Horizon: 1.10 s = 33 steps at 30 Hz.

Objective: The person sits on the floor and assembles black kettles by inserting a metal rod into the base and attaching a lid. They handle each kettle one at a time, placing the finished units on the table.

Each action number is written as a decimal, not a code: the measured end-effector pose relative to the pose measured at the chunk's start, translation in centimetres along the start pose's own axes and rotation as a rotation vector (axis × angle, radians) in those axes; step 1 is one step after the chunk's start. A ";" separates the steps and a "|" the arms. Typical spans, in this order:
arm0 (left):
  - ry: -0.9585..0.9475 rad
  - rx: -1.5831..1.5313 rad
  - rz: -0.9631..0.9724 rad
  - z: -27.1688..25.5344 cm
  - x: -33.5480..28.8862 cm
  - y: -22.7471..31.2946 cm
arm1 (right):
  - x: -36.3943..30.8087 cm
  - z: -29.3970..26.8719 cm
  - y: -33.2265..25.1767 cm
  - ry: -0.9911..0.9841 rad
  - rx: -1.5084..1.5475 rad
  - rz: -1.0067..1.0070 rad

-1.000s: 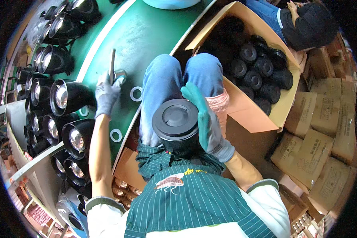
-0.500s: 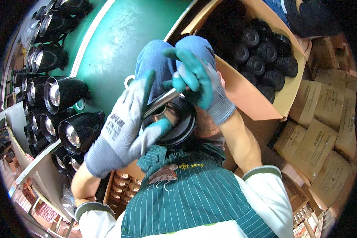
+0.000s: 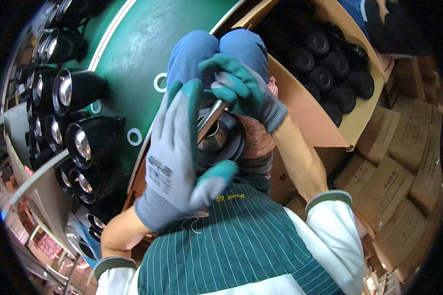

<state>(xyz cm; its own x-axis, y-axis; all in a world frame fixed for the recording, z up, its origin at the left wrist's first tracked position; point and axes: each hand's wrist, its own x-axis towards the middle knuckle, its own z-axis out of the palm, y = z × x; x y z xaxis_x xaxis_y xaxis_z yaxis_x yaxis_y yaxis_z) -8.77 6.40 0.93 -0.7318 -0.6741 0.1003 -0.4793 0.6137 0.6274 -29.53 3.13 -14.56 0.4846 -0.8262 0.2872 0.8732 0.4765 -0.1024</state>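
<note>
Black vessel point(image 3: 237, 139): held low between the two hands, near side of the knees point(image 3: 194, 53), its metal neck point(image 3: 215, 143) uppermost. Metal rod point(image 3: 211, 119) slanted over the neck; contact cannot be told. Right hand point(image 3: 243, 89): fingers curled, apparently clamped on the rod's far end. Left hand point(image 3: 174, 140): fingers extended and together, thumb spread; contact with the rod cannot be told. Step in hand judged to be rod work at the neck; alignment and a steadied vessel seem called for.

Counts: vessel between hands, one; rod, one; white rings point(image 3: 156, 82) on green table point(image 3: 133, 54), left, three; open carton point(image 3: 372, 101), far right, one; black ridged pieces point(image 3: 321, 78) in it, at least eight; black shells point(image 3: 91, 91), far left, overlapping, uncounted.
</note>
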 end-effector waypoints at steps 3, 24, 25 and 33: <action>0.024 -0.088 0.023 -0.9 -0.1 -0.1 | -3.3 3.4 1.4 0.486 -0.568 -0.214; -0.374 -0.659 0.138 1.7 9.1 -11.9 | -3.4 13.9 2.7 -0.148 -1.695 -0.070; -0.398 -0.661 0.053 1.8 9.4 -12.2 | -2.3 14.0 2.3 -0.192 -1.747 -0.028; -0.453 -0.445 0.073 3.7 12.1 -11.0 | 0.7 15.2 4.2 -0.434 -1.836 0.190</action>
<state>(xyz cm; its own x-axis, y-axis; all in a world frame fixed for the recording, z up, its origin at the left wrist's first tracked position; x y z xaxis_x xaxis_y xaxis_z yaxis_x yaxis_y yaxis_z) -14.11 -6.95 -7.58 -0.9339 -0.3366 -0.1207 -0.2448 0.3557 0.9020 -26.28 9.11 -0.31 0.7781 -0.5472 0.3085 -0.0738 -0.5673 -0.8202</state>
